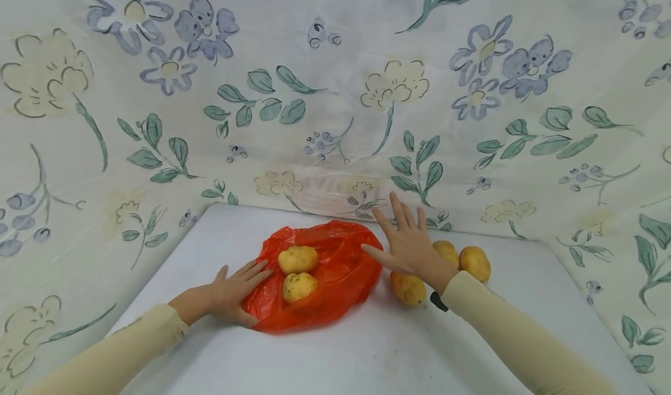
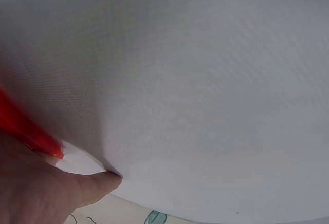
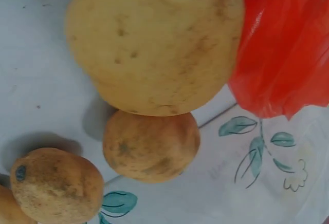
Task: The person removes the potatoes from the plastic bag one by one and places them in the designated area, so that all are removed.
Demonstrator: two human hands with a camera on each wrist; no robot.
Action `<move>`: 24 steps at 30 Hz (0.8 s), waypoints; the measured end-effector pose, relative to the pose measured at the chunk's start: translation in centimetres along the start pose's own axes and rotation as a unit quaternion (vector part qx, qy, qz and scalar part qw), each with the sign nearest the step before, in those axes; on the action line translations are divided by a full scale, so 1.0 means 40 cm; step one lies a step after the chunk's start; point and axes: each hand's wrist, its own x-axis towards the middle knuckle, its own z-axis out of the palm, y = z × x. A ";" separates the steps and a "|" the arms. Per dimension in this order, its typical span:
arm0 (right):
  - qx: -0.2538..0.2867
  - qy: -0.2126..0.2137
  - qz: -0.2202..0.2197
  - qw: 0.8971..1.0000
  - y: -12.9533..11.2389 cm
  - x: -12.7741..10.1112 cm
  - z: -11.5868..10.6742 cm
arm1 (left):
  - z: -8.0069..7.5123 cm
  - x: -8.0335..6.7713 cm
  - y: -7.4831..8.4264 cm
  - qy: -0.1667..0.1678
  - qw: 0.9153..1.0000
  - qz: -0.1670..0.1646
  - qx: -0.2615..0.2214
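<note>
Two outspread hands [image 1: 234, 295] [image 1: 410, 250] grip nothing, the left touching the red bag [image 1: 343, 275].

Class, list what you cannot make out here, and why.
Head: what the dark object is, partly behind the right sleeve.
Head: lower part of the back potato, behind the right hand.
Left wrist: most of the red bag, past the left edge.
Right wrist: rest of the corner potato, past the left edge.

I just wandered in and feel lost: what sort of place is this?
Probably a makeshift indoor workspace, though the room beyond is hidden: a white table stands against a floral backdrop, with potatoes and a red bag on it.
</note>
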 end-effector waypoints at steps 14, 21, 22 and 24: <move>0.003 0.001 -0.043 0.999 -0.067 0.031 -0.005 | -0.007 0.004 0.003 0.005 1.000 0.007 0.004; 0.005 -0.016 -0.051 0.999 -0.103 0.038 0.001 | -0.004 0.001 0.007 -0.002 1.000 0.007 -0.001; 0.006 -0.016 -0.051 0.999 -0.109 0.041 0.002 | -0.004 0.000 0.006 0.000 1.000 0.008 -0.001; 0.008 -0.008 -0.053 0.999 -0.121 0.050 0.005 | -0.006 -0.001 0.003 0.004 1.000 0.007 0.005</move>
